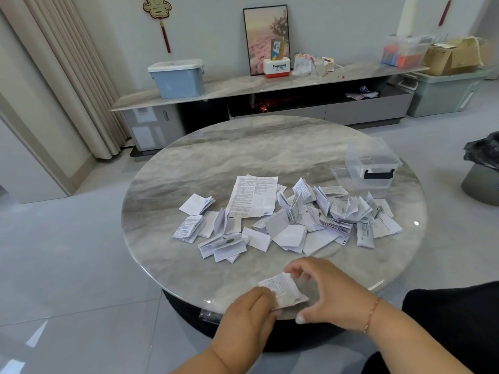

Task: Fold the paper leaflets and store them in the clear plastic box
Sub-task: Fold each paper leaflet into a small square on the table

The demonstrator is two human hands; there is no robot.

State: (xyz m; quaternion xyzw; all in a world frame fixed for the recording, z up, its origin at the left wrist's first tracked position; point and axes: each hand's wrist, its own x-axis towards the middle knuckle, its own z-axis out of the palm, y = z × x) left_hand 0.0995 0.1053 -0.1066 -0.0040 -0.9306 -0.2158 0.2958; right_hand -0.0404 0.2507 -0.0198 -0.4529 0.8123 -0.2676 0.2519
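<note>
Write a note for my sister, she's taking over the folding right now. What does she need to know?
Left hand and right hand both pinch one small leaflet at the near edge of the round table, mid-fold.
A pile of leaflets lies mid-table, many folded; one long sheet lies flat, unfolded.
The clear plastic box sits far right, looking empty.
Left: finish folding, then box everything.
</note>
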